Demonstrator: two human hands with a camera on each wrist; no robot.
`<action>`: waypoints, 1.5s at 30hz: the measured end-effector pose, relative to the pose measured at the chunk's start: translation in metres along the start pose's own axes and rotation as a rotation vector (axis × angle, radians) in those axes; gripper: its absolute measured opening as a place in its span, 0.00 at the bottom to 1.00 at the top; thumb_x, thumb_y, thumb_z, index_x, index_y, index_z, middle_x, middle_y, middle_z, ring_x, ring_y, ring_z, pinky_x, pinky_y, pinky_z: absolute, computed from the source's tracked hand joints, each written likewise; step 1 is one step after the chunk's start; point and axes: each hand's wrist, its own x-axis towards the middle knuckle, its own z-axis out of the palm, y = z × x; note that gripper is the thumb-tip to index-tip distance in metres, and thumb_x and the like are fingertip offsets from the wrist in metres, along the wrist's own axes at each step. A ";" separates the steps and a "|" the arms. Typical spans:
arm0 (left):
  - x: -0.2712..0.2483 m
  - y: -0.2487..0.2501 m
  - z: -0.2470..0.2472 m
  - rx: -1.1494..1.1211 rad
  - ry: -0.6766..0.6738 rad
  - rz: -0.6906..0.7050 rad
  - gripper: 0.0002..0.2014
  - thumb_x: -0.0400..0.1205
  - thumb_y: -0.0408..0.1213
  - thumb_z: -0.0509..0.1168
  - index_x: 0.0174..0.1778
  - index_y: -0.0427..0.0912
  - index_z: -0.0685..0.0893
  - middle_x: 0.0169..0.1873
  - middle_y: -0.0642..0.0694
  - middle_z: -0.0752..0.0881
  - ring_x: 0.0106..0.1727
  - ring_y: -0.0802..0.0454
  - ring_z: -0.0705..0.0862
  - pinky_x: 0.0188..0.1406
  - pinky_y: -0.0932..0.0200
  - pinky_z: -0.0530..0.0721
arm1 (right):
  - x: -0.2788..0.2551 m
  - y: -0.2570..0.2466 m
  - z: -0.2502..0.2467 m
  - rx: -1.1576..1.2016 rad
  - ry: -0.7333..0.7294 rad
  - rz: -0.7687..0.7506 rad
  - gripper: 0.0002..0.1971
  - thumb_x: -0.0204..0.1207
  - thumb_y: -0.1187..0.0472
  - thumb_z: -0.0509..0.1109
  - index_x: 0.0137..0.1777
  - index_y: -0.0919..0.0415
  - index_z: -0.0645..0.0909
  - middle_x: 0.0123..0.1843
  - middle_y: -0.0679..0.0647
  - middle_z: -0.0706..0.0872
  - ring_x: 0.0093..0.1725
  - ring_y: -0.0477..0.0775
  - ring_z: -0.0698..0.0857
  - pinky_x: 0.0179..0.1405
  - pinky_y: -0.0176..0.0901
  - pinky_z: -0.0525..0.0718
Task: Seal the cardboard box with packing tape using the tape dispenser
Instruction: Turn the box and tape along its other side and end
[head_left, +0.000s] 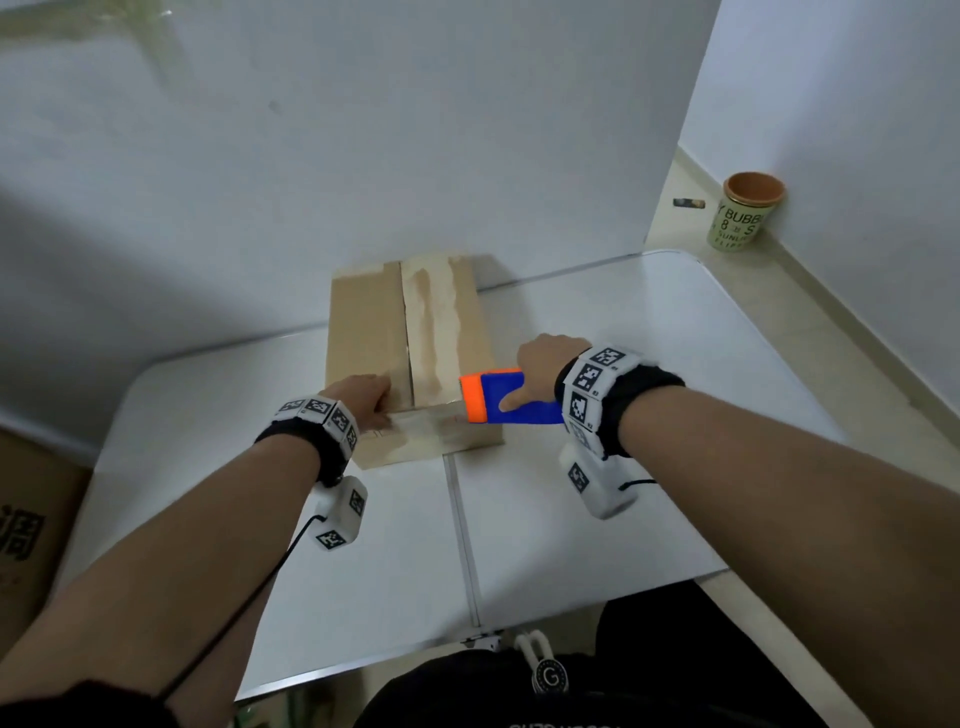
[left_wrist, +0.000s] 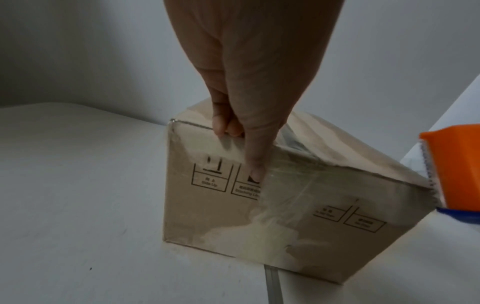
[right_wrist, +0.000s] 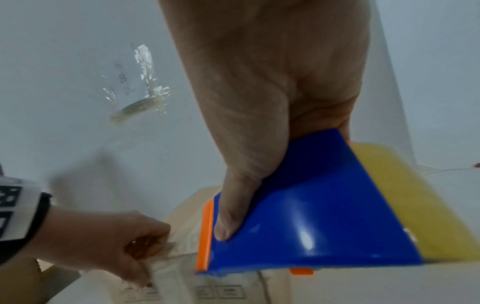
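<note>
A brown cardboard box (head_left: 410, 332) sits on the white table, its flaps closed, with clear tape along the top seam and across its near face (left_wrist: 298, 209). My left hand (head_left: 361, 397) is at the box's near top edge; its fingers curl over the edge and the thumb (left_wrist: 255, 164) presses the tape end onto the front face. My right hand (head_left: 545, 371) grips the blue and orange tape dispenser (head_left: 506, 397) at the box's near right corner, thumb on its blue side (right_wrist: 311, 222). The yellowish tape roll (right_wrist: 420, 205) sits inside it.
The white folding table (head_left: 597, 493) has a seam running toward me below the box. White panels stand close behind the box. A green cup (head_left: 743, 213) stands on the floor at far right. A brown carton (head_left: 31, 519) sits at the left.
</note>
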 end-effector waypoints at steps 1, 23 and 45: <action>-0.001 0.001 -0.001 0.002 -0.001 -0.002 0.15 0.77 0.44 0.71 0.43 0.43 0.70 0.51 0.40 0.83 0.46 0.44 0.79 0.44 0.55 0.75 | -0.001 0.008 0.001 0.015 0.006 0.021 0.27 0.71 0.35 0.70 0.46 0.63 0.78 0.31 0.51 0.73 0.36 0.56 0.78 0.22 0.37 0.64; 0.005 0.004 0.002 0.055 -0.021 -0.003 0.14 0.80 0.43 0.68 0.53 0.38 0.75 0.55 0.41 0.83 0.54 0.43 0.82 0.52 0.56 0.76 | -0.013 0.053 0.011 -0.038 0.009 0.122 0.28 0.70 0.33 0.69 0.29 0.55 0.64 0.30 0.49 0.71 0.30 0.52 0.75 0.27 0.39 0.70; 0.000 0.036 0.005 -0.093 0.167 0.206 0.16 0.78 0.46 0.69 0.45 0.47 0.67 0.42 0.51 0.74 0.41 0.50 0.76 0.39 0.59 0.72 | 0.000 0.050 0.020 0.014 -0.010 0.205 0.26 0.72 0.34 0.67 0.33 0.58 0.70 0.30 0.50 0.73 0.35 0.55 0.79 0.36 0.44 0.75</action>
